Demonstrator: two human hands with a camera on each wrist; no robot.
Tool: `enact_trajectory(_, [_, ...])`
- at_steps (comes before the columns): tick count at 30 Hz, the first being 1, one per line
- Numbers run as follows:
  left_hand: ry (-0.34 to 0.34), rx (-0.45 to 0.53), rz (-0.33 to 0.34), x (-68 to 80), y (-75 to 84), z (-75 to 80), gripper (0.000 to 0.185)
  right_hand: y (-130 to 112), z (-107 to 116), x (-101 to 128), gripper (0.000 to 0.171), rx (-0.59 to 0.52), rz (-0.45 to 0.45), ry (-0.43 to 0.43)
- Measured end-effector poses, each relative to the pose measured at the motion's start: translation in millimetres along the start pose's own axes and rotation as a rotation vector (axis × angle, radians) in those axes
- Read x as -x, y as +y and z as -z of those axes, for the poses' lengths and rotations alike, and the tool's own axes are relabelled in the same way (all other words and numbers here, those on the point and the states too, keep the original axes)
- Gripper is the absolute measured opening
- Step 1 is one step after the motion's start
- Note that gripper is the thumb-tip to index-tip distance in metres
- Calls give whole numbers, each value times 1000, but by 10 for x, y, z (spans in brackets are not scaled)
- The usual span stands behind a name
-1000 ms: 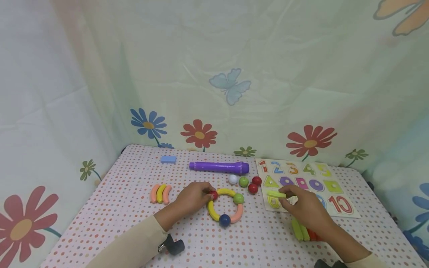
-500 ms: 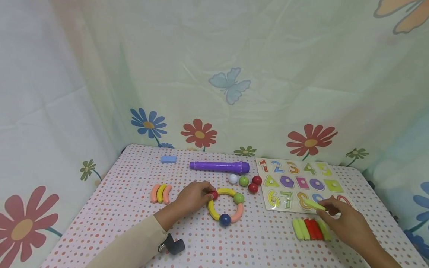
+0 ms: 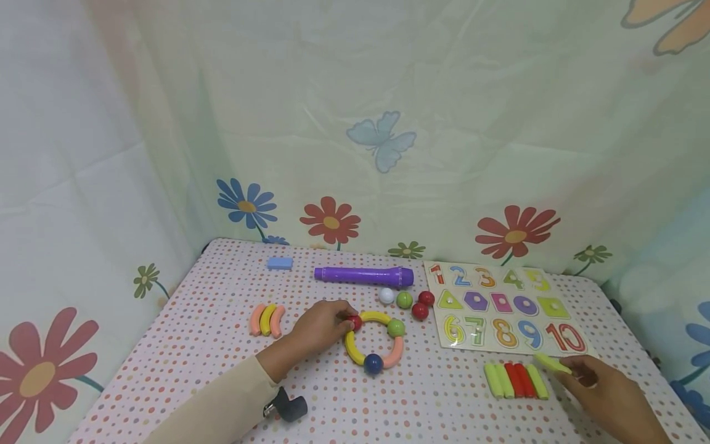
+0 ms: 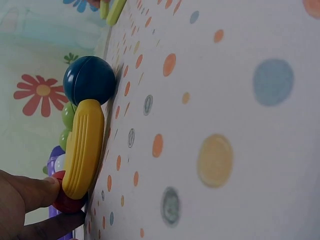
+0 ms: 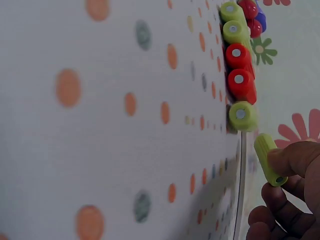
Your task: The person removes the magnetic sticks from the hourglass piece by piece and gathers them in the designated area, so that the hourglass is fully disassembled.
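Observation:
My left hand [image 3: 324, 327] pinches a red ball [image 3: 354, 322], part of a ring of curved sticks and balls lying on the table. Yellow curved sticks [image 4: 85, 150] meet that ball, and a blue ball [image 3: 373, 364], a green ball [image 3: 396, 327] and a pink curved stick [image 3: 394, 353] make up the remainder. A light green magnetic stick [image 5: 269, 160] is pinched between thumb and fingers of my right hand [image 3: 610, 391], raised off the table. Just left of that hand lies a row of green sticks [image 3: 537, 382] and red sticks [image 3: 520, 380], side by side.
A number puzzle board [image 3: 488, 350] lies behind the stick row. Loose red balls [image 3: 420, 311], a green ball [image 3: 404, 300] and a white ball [image 3: 386, 296] sit near a purple tube [image 3: 360, 275]. Curved sticks [image 3: 266, 320] and a blue block [image 3: 280, 264] are at left.
My right hand has carried the green stick from over the board's left side rightward and nearer, to the right end of the stick row. My left hand keeps its place on the red ball.

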State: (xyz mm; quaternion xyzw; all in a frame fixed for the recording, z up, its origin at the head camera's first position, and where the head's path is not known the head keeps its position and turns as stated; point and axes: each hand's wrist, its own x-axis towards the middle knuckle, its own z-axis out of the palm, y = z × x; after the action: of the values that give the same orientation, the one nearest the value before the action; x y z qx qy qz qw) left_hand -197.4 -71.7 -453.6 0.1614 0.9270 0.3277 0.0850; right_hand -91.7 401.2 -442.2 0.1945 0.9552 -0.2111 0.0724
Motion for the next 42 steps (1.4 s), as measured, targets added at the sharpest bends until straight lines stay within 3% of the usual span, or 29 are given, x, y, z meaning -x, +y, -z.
enact_trajectory(5, [1, 2, 3, 3, 3, 1, 18, 59, -69, 19, 50, 8, -26, -21])
enact_trajectory(12, [1, 3, 6, -2, 4, 0, 18, 83, -135, 37, 56, -17, -63, -79])
enact_trajectory(23, [1, -33, 2, -1, 18, 10, 18, 78, -103, 54, 61, -17, -1, -213])
enact_trajectory(29, [-46, -69, -29, -8, -20, 42, 21, -9, -25, 56, 72, 41, 18, -173])
enact_trajectory(36, [-107, -147, -206, -35, -111, 97, 35, -425, 29, 62, 59, 86, 170, -79])
enact_trajectory(42, [-138, -178, -250, -39, -132, 125, 36, -898, -72, 141, 40, 79, 366, -40])
